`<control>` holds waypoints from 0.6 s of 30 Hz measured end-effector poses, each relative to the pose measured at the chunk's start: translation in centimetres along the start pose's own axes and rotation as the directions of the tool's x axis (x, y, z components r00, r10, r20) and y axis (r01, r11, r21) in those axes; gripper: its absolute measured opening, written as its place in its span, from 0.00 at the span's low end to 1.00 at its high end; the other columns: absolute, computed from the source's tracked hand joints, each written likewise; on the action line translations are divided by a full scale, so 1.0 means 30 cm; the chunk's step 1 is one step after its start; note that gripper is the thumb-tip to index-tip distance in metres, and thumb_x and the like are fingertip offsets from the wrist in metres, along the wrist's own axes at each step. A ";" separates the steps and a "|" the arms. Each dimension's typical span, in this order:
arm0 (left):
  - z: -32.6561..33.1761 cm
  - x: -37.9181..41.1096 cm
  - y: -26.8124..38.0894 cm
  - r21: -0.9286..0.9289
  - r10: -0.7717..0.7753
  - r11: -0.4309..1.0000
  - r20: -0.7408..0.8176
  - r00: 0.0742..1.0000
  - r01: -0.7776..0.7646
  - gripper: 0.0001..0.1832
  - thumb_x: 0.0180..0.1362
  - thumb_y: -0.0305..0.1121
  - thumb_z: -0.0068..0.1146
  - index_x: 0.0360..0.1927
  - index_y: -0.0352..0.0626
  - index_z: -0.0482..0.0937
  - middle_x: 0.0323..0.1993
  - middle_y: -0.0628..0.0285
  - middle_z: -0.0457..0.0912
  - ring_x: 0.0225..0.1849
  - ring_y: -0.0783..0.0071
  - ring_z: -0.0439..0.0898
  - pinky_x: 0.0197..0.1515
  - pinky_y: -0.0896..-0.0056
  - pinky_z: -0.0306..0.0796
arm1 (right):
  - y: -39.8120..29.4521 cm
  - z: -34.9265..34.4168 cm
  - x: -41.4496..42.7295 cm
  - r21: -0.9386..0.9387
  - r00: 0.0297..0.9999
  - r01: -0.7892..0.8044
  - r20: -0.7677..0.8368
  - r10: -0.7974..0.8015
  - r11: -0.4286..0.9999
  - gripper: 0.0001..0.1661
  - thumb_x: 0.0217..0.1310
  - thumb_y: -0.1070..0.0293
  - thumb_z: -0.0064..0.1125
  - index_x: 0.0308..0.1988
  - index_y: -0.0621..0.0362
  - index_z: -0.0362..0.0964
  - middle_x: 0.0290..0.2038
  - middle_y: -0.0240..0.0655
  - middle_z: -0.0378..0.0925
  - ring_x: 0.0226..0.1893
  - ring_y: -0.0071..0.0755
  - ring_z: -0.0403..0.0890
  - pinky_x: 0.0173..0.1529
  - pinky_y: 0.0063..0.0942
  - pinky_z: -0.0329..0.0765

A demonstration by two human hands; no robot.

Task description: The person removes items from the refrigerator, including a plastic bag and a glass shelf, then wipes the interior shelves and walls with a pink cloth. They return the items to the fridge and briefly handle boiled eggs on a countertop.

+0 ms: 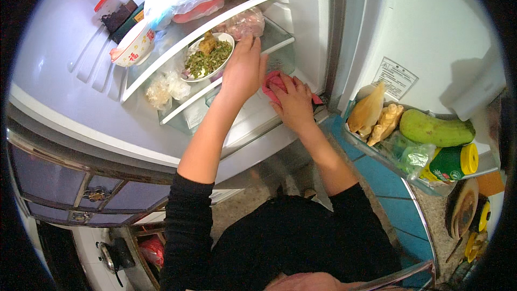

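Observation:
My left hand reaches into an open refrigerator, its fingers stretched over the front edge of a glass shelf. Its fingertips reach a clear plastic bag of pinkish food, perhaps touching it; no object shows in the hand, though its palm is hidden. Just left of it on that shelf, a white plate holds chopped greens and a brown piece of food. Lower and to the right, my right hand grips a bunched pink cloth against the refrigerator's bottom compartment, near the door-side wall.
A bowl with red characters and a red-lidded jar stand left. A knotted plastic bag sits beside the plate. The open door's bin holds ginger, a green gourd and a yellow-lidded jar. Blue cabinet panels stand right.

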State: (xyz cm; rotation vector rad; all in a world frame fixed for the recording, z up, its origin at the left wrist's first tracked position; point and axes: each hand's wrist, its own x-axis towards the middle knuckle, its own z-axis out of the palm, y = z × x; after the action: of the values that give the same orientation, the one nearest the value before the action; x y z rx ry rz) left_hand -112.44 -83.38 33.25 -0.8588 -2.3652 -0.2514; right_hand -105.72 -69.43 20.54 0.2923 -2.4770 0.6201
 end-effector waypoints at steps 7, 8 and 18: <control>0.102 0.073 -0.037 0.219 -0.080 0.974 0.084 0.993 0.060 0.30 0.70 0.43 0.46 0.64 0.25 0.71 0.69 0.38 0.69 0.72 0.43 0.65 0.75 0.50 0.55 | 0.049 0.018 0.001 0.053 0.998 0.045 0.047 -0.047 0.998 0.32 0.55 0.62 0.68 0.61 0.42 0.74 0.69 0.36 0.64 0.62 0.53 0.71 0.61 0.53 0.71; 0.105 0.072 -0.039 0.224 -0.063 0.973 0.060 0.996 0.049 0.29 0.69 0.42 0.47 0.63 0.25 0.71 0.68 0.38 0.70 0.71 0.43 0.66 0.75 0.50 0.56 | 0.055 0.025 0.000 0.063 0.998 0.048 0.042 -0.050 0.997 0.31 0.55 0.63 0.67 0.61 0.42 0.75 0.68 0.37 0.65 0.61 0.53 0.71 0.61 0.53 0.72; -0.026 -0.273 0.170 -0.343 -0.238 0.902 0.116 0.964 0.263 0.26 0.61 0.32 0.66 0.62 0.40 0.75 0.60 0.47 0.78 0.60 0.56 0.79 0.62 0.62 0.72 | 0.103 -0.007 0.031 0.466 0.997 -0.074 0.025 0.071 0.882 0.27 0.60 0.66 0.62 0.59 0.53 0.76 0.62 0.42 0.73 0.59 0.53 0.75 0.61 0.45 0.74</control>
State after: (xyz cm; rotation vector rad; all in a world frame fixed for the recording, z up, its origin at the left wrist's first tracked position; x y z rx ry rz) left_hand -103.85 -83.97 28.85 -0.7268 -2.5389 -0.7886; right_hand -107.41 -66.70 20.09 0.3837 -2.3228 1.2535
